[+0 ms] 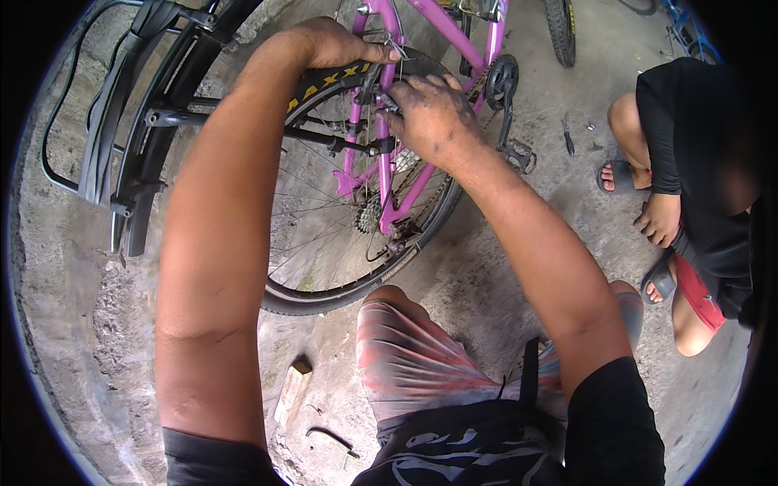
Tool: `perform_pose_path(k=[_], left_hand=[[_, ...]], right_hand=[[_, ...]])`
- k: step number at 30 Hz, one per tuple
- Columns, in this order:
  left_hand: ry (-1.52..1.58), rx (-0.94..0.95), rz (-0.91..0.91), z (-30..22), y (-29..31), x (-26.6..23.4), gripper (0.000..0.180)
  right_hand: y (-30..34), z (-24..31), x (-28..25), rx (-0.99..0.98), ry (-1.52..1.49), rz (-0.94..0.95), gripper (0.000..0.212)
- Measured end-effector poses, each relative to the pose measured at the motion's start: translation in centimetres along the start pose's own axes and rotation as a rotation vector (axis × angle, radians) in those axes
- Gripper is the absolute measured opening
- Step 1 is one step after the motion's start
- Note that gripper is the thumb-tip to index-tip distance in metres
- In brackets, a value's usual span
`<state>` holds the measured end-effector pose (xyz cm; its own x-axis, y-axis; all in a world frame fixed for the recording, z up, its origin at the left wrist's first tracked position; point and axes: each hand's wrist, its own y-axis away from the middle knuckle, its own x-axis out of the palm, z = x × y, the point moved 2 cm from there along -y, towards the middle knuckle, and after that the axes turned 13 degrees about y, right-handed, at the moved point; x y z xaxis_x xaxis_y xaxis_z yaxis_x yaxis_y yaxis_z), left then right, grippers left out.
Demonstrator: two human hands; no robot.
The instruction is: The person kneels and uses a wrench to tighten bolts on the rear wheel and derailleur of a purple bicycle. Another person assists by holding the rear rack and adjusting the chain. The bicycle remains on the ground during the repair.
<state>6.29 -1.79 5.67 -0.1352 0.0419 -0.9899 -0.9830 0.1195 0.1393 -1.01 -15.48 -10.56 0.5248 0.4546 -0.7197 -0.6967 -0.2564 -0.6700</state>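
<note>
A purple bicycle frame [409, 190] stands in front of me with its rear wheel [344, 293] toward me. My left hand [336, 42] reaches over the black tyre [324, 83] from the left. Its fingertips press together at the brake area by the purple seat stay, near thin cable ends [400, 50]. From the right, my right hand [433, 120] curls its fingers around a small grey metal part [389, 102] beside the same stay. What kind of part it is cannot be made out. Several fingers of both hands are hidden.
A black rear rack [154, 174] juts out at left. A crank with pedal [517, 154] sits right of the wheel. A screwdriver [568, 138], a wooden block [292, 390] and a bent black tool [332, 441] lie on concrete. Another person [689, 162] is close at right.
</note>
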Motion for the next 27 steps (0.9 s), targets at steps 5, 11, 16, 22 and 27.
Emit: perform_pose_path(k=[5,11,16,22,27], left_hand=[[-0.035,0.008,0.004,0.0,0.2,-0.3,0.103],[-0.022,0.022,0.016,-0.9,0.7,-0.7,0.094],[0.043,0.039,-0.058,0.0,0.4,-0.1,0.096],[0.031,0.017,-0.065,0.2,0.4,-0.2,0.097],[-0.013,-0.078,0.008,-0.9,0.9,-0.3,0.088]], right_hand=[[0.2,0.4,-0.5,0.023,-0.015,0.016,0.035],[-0.1,0.1,-0.6,0.052,-0.025,0.049,0.033],[-0.1,0.6,-0.8,0.052,-0.027,0.048,0.034],[0.2,0.6,0.1,0.015,-0.070,-0.065,0.031],[-0.5,1.0,0.4,0.088,-0.075,-0.087,0.028]])
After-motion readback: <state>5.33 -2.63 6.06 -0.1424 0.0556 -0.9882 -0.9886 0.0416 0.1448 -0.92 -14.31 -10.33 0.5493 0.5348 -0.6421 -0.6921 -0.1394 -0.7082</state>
